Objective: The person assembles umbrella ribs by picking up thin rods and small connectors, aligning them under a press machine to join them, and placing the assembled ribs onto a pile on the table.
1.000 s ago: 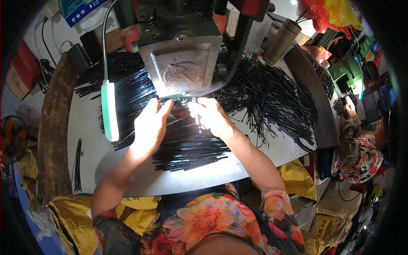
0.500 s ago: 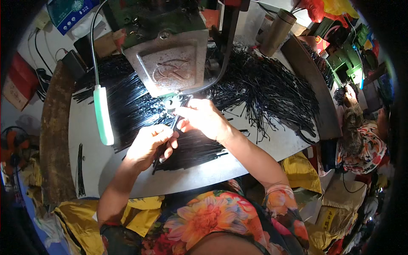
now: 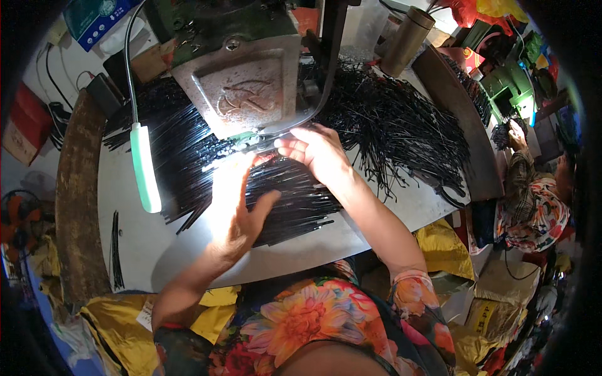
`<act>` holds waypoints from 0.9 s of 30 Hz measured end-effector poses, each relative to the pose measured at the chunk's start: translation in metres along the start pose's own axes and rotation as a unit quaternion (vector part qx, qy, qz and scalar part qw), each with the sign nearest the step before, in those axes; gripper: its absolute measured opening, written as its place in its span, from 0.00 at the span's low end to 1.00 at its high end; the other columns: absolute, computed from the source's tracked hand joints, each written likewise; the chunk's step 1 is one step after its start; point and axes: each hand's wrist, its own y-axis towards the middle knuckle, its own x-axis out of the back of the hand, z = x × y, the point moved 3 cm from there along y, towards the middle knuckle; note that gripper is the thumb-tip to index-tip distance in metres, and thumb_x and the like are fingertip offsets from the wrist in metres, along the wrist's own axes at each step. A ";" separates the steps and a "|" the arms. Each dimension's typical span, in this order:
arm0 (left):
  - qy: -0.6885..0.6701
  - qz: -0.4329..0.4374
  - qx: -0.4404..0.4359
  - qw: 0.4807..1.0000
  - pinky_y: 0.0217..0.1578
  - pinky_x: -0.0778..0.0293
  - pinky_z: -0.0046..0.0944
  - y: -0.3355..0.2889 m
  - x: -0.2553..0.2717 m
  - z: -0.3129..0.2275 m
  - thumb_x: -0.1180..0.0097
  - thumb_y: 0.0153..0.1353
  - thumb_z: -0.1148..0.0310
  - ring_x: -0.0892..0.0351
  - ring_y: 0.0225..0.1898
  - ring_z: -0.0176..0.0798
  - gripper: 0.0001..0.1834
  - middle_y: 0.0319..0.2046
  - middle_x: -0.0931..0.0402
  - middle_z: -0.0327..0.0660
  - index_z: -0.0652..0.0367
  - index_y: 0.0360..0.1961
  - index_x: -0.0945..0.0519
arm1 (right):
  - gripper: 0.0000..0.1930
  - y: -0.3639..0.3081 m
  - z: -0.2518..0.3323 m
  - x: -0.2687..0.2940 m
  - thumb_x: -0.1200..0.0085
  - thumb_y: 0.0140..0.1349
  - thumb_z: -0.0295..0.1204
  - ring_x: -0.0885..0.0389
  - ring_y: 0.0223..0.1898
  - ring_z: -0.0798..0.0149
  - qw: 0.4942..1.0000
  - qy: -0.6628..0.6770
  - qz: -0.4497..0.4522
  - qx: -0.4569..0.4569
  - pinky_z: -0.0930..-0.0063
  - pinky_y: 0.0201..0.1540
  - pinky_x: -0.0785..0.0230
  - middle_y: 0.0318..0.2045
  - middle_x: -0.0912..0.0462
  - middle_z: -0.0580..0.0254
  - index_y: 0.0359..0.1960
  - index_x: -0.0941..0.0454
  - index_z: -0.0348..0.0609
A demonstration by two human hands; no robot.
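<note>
Thin black rods, like cable ties or wire pieces, lie heaped in a dense pile [image 3: 288, 207] under and around a green-and-grey machine head [image 3: 244, 94]. My left hand [image 3: 235, 207] reaches over the pile to just below the machine head. Its thumb stands apart, and glare washes out the fingertips, which lie close to the rods. To its right, my right hand [image 3: 326, 156] is at the lower right edge of the machine head. Its fingers are curled together near a dark strip; what they hold is hidden.
A lit lamp [image 3: 145, 169] on a flexible neck hangs left of the machine. Black-handled pliers [image 3: 450, 195] lie at the right table edge. A metal flask [image 3: 407, 41] stands at the back. A curved wooden border [image 3: 80, 207] bounds the left. A co-worker [image 3: 533, 207] sits at far right.
My left hand has moved up and forward, from pinching a dark strip to stretched out with the thumb apart. My right hand has shifted slightly right, away from the left. The view has shifted slightly.
</note>
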 end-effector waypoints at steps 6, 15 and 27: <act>-0.606 0.023 0.430 0.669 0.22 0.34 0.27 0.015 -0.030 0.051 0.51 0.53 0.57 0.29 0.21 0.32 0.17 0.22 0.26 0.42 0.63 0.31 0.29 | 0.08 0.004 0.004 -0.001 0.58 0.55 0.23 0.22 0.31 0.58 0.999 -0.001 -0.013 0.040 0.69 0.36 0.26 0.28 0.25 0.47 0.32 0.33 0.28; -0.623 -0.066 0.400 0.669 0.19 0.31 0.26 0.028 -0.036 0.079 0.52 0.55 0.68 0.28 0.18 0.32 0.09 0.20 0.26 0.43 0.65 0.29 0.28 | 0.10 0.000 -0.003 -0.005 0.57 0.57 0.27 0.23 0.33 0.59 0.995 0.029 0.036 0.089 0.70 0.38 0.27 0.30 0.25 0.48 0.33 0.32 0.28; -0.655 -0.064 0.395 0.641 0.18 0.33 0.25 0.026 -0.044 0.061 0.51 0.55 0.67 0.30 0.19 0.31 0.12 0.22 0.26 0.43 0.68 0.31 0.28 | 0.11 -0.008 -0.005 0.001 0.54 0.56 0.27 0.22 0.27 0.56 0.994 0.079 -0.035 0.072 0.68 0.32 0.25 0.26 0.25 0.46 0.31 0.35 0.27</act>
